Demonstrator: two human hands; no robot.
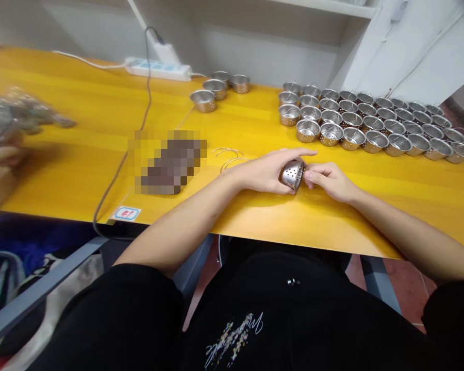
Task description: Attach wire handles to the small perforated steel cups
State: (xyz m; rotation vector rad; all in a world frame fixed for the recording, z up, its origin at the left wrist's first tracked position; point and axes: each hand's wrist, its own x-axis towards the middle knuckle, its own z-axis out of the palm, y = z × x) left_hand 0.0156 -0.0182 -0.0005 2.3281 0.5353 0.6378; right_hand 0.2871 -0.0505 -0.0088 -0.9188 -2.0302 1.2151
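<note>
My left hand [268, 169] is wrapped round a small metal cup with holes [292, 174], tipped on its side with its mouth toward the right. At that mouth, the thumb and fingers of my right hand [328, 180] are pinched together on what looks like a thin wire; most of it is hidden by the fingers. Several thin curved wires [232, 159] lie on the table just left of my left wrist.
Rows of perforated metal cups [351, 138] stand at the back right, many with wires across them. Several more cups [203, 101] stand near a power strip [158, 69]. A dark cable [118, 167] crosses the yellow table [263, 219]. Another person's hand [0, 165] is blurred at left.
</note>
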